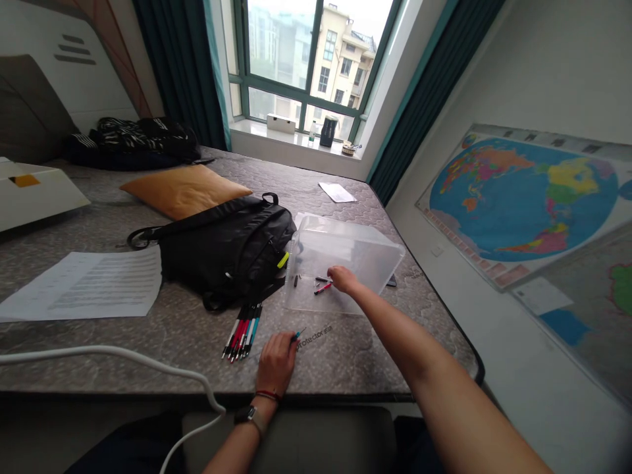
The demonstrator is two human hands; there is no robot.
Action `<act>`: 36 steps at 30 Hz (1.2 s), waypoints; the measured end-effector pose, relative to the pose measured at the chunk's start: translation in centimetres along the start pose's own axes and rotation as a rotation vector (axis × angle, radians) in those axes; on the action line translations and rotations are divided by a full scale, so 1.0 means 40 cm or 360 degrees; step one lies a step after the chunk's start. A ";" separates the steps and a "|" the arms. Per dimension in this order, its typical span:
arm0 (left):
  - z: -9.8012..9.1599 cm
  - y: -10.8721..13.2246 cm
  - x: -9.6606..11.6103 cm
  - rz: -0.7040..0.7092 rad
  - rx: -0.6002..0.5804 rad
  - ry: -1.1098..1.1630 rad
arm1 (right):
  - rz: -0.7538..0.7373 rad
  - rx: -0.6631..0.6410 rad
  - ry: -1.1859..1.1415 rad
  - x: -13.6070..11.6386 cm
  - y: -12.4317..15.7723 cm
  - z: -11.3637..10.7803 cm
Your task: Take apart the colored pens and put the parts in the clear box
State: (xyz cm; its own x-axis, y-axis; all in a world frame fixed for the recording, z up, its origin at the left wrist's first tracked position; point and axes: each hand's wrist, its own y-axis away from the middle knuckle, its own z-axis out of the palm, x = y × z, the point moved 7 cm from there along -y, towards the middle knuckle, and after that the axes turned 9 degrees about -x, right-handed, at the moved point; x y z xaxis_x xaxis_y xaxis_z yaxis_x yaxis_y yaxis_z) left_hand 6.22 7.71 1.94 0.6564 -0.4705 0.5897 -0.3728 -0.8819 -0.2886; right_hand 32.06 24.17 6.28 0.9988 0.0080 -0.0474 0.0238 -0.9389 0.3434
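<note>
My left hand (276, 359) rests on the mattress, its fingers closed around a pen part (296, 336) with a teal section and a thin dark tip. To its left lies a row of pens (241, 332) in black, white, red and teal. My right hand (343, 280) reaches into a clear plastic box (363, 247), which seems to lie on its side with its opening towards me. The fingers are bent together over small pen pieces; what they pinch is too small to make out. Beside them lie a red and black pen part (322, 288) and a short black piece (296, 281).
Left of the box sits a black backpack (232, 250), with an orange cushion (185, 189) behind it. Printed paper (99, 286) lies at the left, near a white cable (123, 354). A white sheet (337, 192) lies behind the box; a dark flat object (392, 281) shows at its right.
</note>
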 end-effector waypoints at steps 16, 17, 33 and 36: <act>-0.005 0.000 0.012 0.0032 -0.0012 -0.0102 | 0.0159 -0.0064 -0.0017 0.037 -0.021 0.042; -0.005 0.000 0.012 0.0034 -0.0008 -0.0105 | 0.0149 -0.0055 -0.0021 0.036 -0.019 0.042; -0.003 0.000 0.010 0.0025 0.0002 -0.0090 | -0.0042 0.0048 0.0002 -0.056 -0.034 -0.002; -0.003 0.000 0.011 0.0019 -0.0006 -0.0098 | -0.0037 0.0039 0.0029 -0.063 -0.035 0.011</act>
State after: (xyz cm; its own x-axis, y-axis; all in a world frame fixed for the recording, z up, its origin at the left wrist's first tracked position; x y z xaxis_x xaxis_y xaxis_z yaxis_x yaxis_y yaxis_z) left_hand 6.42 7.53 2.30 0.6908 -0.4823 0.5387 -0.3832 -0.8760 -0.2928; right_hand 29.49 25.29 5.50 0.9986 0.0362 -0.0379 0.0465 -0.9465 0.3193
